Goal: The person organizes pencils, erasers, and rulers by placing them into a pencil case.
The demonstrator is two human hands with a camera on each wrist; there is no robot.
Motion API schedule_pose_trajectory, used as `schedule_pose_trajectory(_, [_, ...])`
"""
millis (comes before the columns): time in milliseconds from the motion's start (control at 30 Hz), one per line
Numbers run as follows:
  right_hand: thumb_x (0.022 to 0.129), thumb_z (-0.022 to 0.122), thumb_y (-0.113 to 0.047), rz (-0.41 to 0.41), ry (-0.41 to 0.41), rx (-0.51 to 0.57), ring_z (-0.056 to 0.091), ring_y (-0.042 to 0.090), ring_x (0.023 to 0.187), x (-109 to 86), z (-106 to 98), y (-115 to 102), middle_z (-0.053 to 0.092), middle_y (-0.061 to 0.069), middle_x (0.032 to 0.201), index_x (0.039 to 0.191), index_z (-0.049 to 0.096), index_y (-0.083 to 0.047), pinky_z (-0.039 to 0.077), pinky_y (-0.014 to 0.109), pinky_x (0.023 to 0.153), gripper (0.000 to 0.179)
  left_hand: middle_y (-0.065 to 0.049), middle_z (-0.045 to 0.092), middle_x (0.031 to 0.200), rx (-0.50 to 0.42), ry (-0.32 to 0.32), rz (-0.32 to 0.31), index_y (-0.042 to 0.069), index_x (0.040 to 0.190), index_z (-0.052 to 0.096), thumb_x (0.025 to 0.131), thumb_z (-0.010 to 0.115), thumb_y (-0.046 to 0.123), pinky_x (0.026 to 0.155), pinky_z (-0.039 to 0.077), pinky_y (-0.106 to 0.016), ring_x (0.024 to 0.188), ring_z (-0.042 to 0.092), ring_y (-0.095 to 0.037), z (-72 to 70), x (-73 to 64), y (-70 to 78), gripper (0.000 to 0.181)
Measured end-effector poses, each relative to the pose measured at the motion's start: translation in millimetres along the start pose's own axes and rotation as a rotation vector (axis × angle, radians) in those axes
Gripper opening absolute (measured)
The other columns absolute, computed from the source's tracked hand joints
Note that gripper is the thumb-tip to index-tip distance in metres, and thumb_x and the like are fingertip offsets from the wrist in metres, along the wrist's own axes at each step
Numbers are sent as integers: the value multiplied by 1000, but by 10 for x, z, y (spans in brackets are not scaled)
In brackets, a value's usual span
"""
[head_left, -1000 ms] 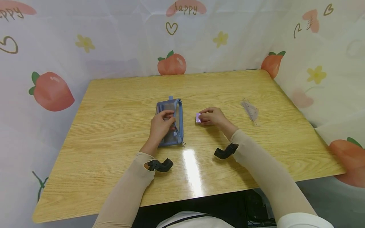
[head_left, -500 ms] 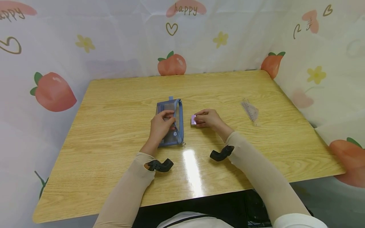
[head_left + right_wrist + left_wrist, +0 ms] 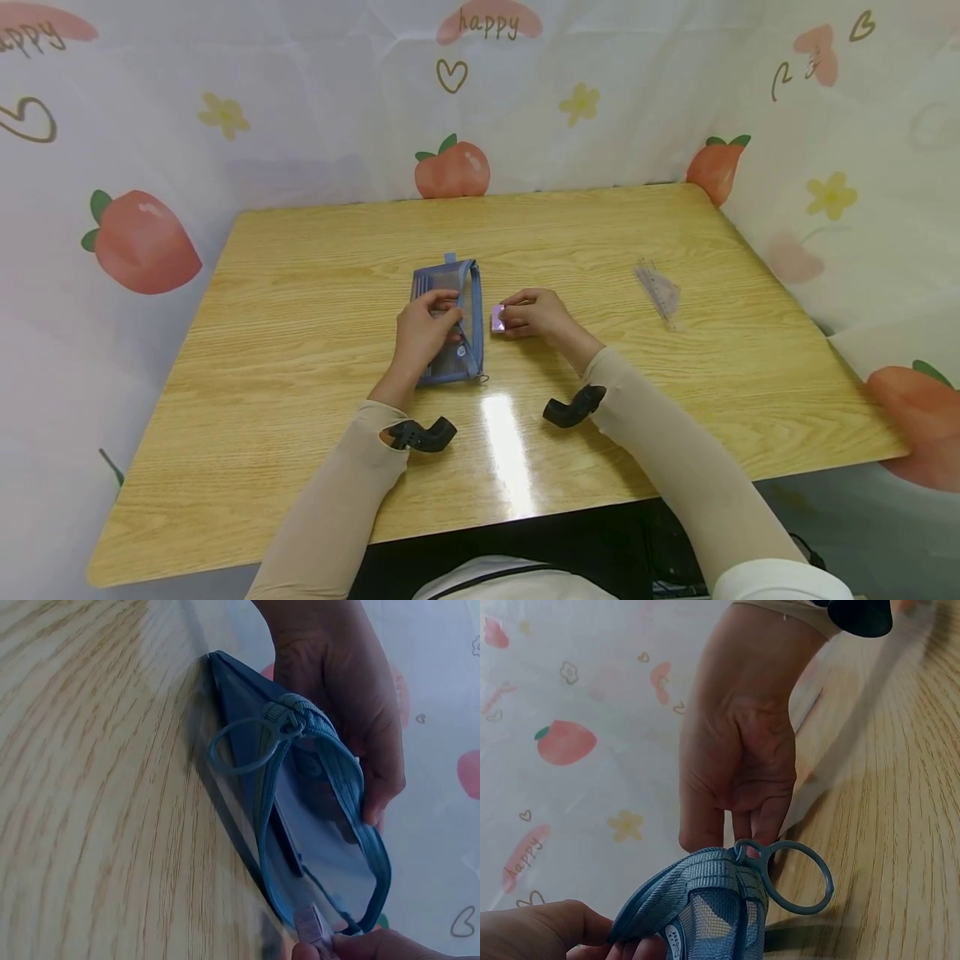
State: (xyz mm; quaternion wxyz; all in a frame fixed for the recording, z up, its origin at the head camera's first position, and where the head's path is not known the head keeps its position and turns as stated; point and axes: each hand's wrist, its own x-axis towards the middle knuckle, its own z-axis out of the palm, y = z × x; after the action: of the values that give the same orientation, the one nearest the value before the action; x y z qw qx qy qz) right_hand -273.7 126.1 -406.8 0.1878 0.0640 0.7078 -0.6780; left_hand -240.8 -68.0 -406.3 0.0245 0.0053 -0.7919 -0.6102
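Note:
A blue mesh pencil case (image 3: 476, 350) lies on the table, its zipper undone and its mouth gaping toward the right. My left hand (image 3: 422, 335) pinches the upper edge of that mouth between thumb and fingers. Just right of the case, my right hand (image 3: 546, 318) holds a small lilac eraser (image 3: 498, 318) by its end. In the right wrist view the eraser (image 3: 310, 922) overlaps the far end of the opening, and a dark, slim item (image 3: 287, 834) shows inside. A ring pull (image 3: 826, 881) hangs from the zipper in the left wrist view.
A clear triangular set square (image 3: 662, 296) lies on the wooden table (image 3: 300, 275), right of the right hand. White cloth (image 3: 300, 100) printed with peaches hangs behind the table and along its sides. The table's front edge runs under both forearms.
My right hand has carried the eraser leftward and slightly nearer to me, close to the case's mouth. The left hand and the pencil case have stayed in place.

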Motion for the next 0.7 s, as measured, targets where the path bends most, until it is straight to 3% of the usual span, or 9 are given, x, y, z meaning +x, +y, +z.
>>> schedule_pose_trajectory(700, [81, 62, 1, -29, -33, -14, 64, 20, 69, 17, 198, 19, 62, 18, 92, 107, 58, 8, 56, 36, 68, 27, -5, 61, 89, -16, -6, -12, 8, 105, 64, 78, 65, 9, 51, 56, -27, 65, 62, -17, 9, -2, 13, 26])
